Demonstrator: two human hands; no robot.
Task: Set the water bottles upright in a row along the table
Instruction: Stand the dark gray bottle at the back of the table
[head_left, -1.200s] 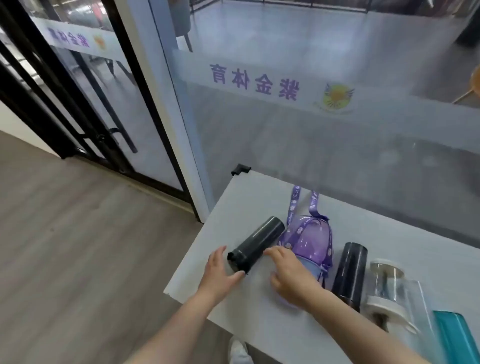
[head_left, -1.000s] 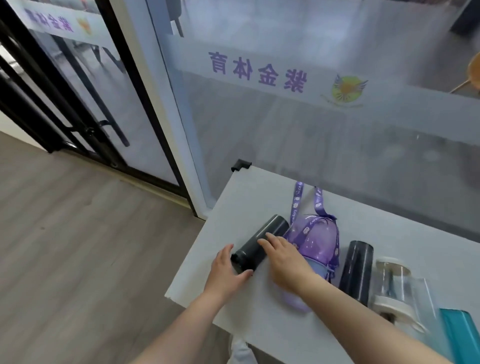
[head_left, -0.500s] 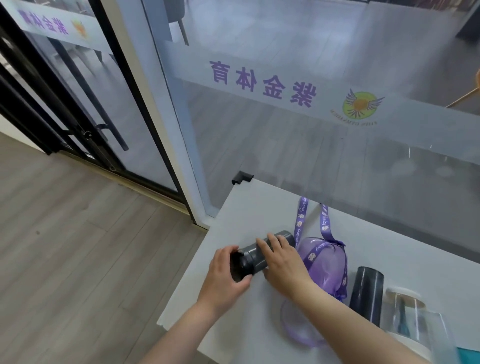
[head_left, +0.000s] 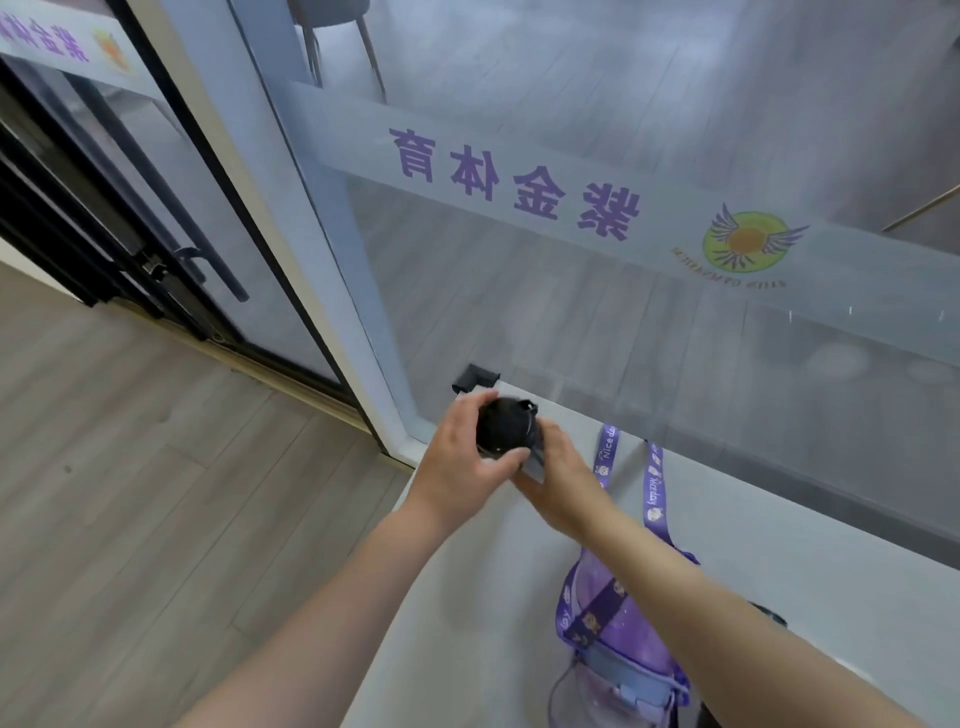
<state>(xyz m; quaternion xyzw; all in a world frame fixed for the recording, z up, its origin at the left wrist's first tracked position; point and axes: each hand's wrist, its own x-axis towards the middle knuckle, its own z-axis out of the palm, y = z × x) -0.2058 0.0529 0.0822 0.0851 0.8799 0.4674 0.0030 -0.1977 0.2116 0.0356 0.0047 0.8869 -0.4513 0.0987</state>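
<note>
Both hands meet on one dark bottle (head_left: 503, 427) near the far left corner of the tabletop (head_left: 810, 582), at about eleven o'clock from the person. Left hand (head_left: 462, 467) wraps the bottle from the nine o'clock side, thumb curled across its near edge and fingers over the far side; right hand (head_left: 558, 480) closes on it from the three o'clock side, lower down the body. Only the bottle's round black cap end faces the camera, so it appears to stand about upright, though whether its base touches the tabletop is hidden by the hands. A purple bottle (head_left: 615, 639) lies on its side at five o'clock from the dark one, partly under the right forearm, with its purple strap (head_left: 652, 493) running out toward twelve o'clock, ending near the glass wall (head_left: 571, 312). Another dark object (head_left: 769, 618) shows just past the right forearm, too covered to tell more. A small black bracket (head_left: 474, 377) sits at the tabletop's far corner, just beyond the hands.
</note>
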